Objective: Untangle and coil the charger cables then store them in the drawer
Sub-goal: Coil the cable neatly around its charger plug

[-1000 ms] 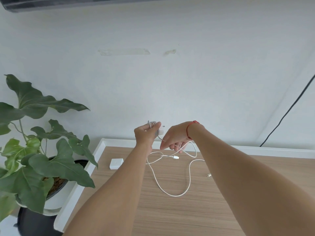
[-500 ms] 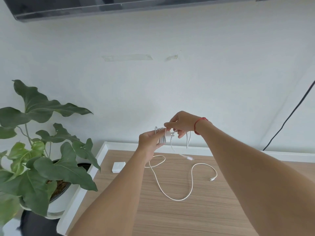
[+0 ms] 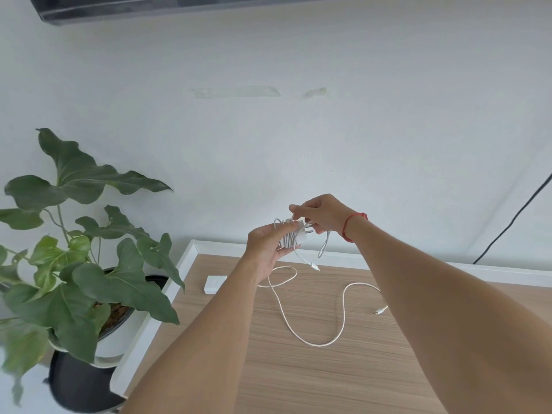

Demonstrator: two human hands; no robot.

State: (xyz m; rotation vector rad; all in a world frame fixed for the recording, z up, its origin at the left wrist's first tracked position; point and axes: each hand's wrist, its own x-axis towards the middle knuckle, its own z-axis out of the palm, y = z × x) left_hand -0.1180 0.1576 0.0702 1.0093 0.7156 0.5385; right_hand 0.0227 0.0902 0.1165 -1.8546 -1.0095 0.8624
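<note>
Left fingers (image 3: 282,231) are curled round a small white charger brick (image 3: 302,230), thumb pressing down on the turns of thin white cable (image 3: 288,241) wrapped around it. Right fingertips (image 3: 294,209) are pinching a strand of that same cable right at the top of the bundle, so both hands are grasping. The left hand (image 3: 267,245) does the holding and the right hand (image 3: 321,213) does the feeding. All of it is held up in the air over the far edge of the light wood-grain tabletop (image 3: 298,383).

Only a short loop and the little plug end (image 3: 315,266) dangle below the bundle, so I'd say this one is nearly wound, maybe a turn or two plus tucking the end.

What's left is a lot, though. A second long white cable (image 3: 310,343) lies in loose curves on the table, not coiled at all. One end is hidden behind my left wrist, so I can't tell if it's joined to anything. A flat white square adapter (image 3: 215,283) sits near the table's left edge, beside the leafy green potted plant (image 3: 89,264). There's no drawer in view, so nothing is stored yet. I'd call it less than halfway.
</note>
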